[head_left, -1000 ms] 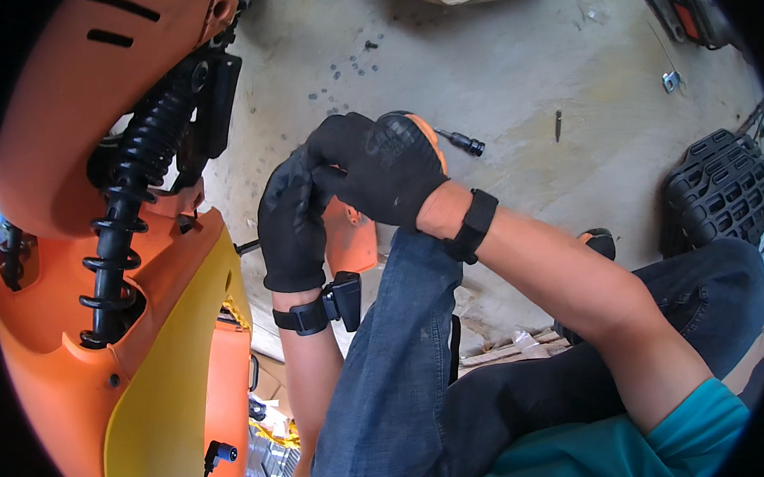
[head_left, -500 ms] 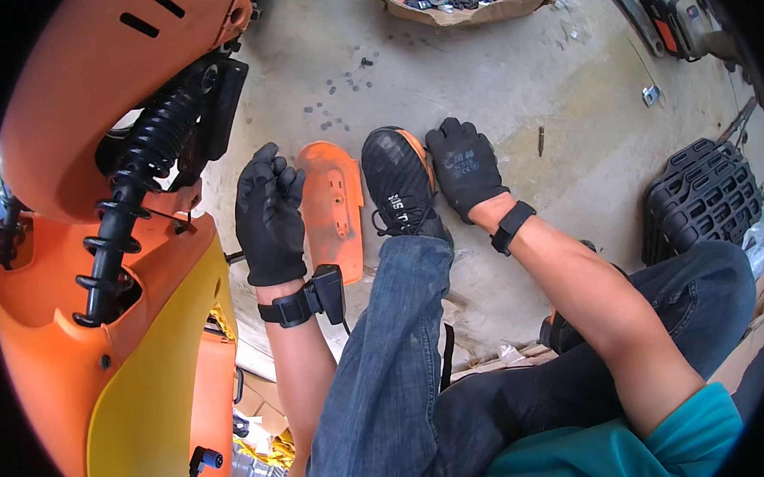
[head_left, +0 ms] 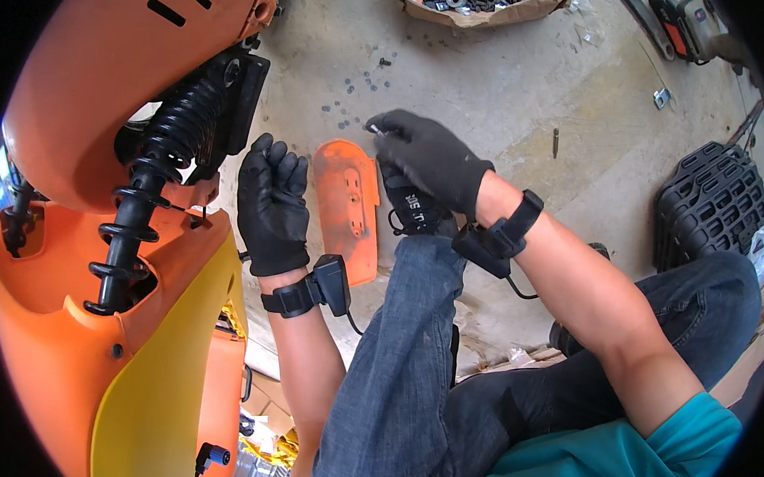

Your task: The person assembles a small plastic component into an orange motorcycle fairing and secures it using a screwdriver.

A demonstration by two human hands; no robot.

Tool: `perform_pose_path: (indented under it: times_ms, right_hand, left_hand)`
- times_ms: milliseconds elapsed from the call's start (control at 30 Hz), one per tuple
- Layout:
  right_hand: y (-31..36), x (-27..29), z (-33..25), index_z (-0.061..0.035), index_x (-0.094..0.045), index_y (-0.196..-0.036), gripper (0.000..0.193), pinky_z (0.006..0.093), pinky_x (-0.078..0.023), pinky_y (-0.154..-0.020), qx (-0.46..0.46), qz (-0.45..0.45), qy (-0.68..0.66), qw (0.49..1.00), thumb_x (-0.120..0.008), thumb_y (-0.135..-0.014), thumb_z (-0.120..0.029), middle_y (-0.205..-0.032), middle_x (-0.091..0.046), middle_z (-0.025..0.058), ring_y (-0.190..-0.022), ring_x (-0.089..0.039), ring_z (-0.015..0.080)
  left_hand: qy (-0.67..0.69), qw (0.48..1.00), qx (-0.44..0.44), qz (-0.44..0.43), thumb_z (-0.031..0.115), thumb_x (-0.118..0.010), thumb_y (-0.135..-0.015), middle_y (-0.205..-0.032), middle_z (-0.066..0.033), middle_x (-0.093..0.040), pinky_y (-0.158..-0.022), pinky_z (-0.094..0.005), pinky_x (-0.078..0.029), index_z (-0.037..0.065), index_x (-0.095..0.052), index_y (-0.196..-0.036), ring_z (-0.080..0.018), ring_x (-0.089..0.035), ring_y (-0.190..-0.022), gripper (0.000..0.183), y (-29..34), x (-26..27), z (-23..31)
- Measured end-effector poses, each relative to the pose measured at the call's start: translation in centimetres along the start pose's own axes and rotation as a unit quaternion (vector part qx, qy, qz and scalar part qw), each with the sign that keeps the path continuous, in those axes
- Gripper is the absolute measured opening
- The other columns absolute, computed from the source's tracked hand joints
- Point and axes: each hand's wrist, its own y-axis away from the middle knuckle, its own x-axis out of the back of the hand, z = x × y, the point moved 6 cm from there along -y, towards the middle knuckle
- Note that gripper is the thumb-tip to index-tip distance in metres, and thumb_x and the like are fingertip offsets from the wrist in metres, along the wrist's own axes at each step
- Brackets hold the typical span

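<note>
Orange elongated plastic plate with slots (head_left: 336,215) flat on floor, long axis roughly 12–6 o'clock, rounded end toward 12, squarer end toward 6. Lies at 3 o'clock from black-gloved left hand (head_left: 273,211), 8 o'clock from black-gloved right hand (head_left: 434,158). Left: fingers loosely curled, can't tell if gripping. Right: fingertips pinching small silvery metal piece (head_left: 376,130), mostly hidden, tip toward 10. Black lace-up shoe (head_left: 411,209) partly under right hand.
</note>
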Motion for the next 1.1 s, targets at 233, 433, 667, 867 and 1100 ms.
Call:
perform_pose_path:
  times_ms: [233, 433, 667, 867, 1100]
  right_hand:
    - [1.3, -3.3, -4.0, 0.0016, -0.056, -0.137, 0.052, 0.0346, -0.052, -0.09, 0.211, -0.005, 0.176, 0.961, -0.065, -0.088, -0.012, -0.116, -0.067, 0.0167, -0.1, -0.066, 0.0226]
    - [1.0, -5.3, -4.2, -0.0009, -0.059, -0.13, 0.035, 0.0298, -0.053, -0.081, 0.117, -0.084, 0.005, 0.99, -0.061, -0.096, -0.01, -0.108, -0.067, 0.0092, -0.091, -0.064, 0.0122]
    - [0.0, -7.2, -2.9, -0.0029, -0.056, -0.115, 0.027, 0.0434, -0.053, -0.075, 0.195, -0.017, 0.01, 0.981, -0.061, -0.092, -0.014, -0.092, -0.068, 0.0226, -0.083, -0.068, 0.0362]
    - [0.1, -7.4, -2.6, -0.0016, -0.057, -0.114, 0.025, 0.0429, -0.052, -0.076, 0.205, -0.019, 0.052, 0.977, -0.061, -0.093, -0.014, -0.093, -0.067, 0.0232, -0.086, -0.068, 0.0367]
    - [0.2, -7.8, -2.2, -0.0007, -0.058, -0.112, 0.025, 0.0432, -0.053, -0.077, 0.137, -0.012, -0.011, 0.99, -0.061, -0.097, -0.021, -0.095, -0.068, 0.0225, -0.087, -0.068, 0.0373]
  left_hand:
    - [-0.037, 0.999, 0.001, -0.016, 0.022, -0.059, -0.103, -0.112, -0.0096, -0.07, -0.098, -0.0337, -0.054, -0.001, -0.058, -0.134, -0.018, -0.067, -0.102, 0.039, -0.1, -0.5, 0.3]
    - [0.029, 0.999, 0.007, -0.041, 0.023, -0.056, -0.105, -0.113, -0.0087, -0.066, -0.097, -0.0348, -0.053, -0.003, -0.056, -0.135, -0.0181, -0.064, -0.106, 0.039, -0.3, -1.2, -0.1]
    - [0.097, 0.994, 0.026, -0.046, 0.026, -0.053, -0.106, -0.111, -0.0082, -0.066, -0.098, -0.036, -0.05, -0.002, -0.056, -0.134, -0.0193, -0.062, -0.106, 0.04, -0.1, -1.6, -1.0]
    - [0.067, 0.997, 0.018, -0.019, 0.029, -0.053, -0.106, -0.111, -0.0068, -0.066, -0.095, -0.0362, -0.052, 0.002, -0.056, -0.136, -0.0189, -0.063, -0.105, 0.04, 0.7, -1.8, -0.9]
    - [0.055, 0.997, 0.03, -0.046, 0.027, -0.055, -0.105, -0.111, -0.0075, -0.067, -0.093, -0.0342, -0.053, 0.002, -0.058, -0.133, -0.0196, -0.064, -0.103, 0.037, 0.7, -2.4, -0.7]
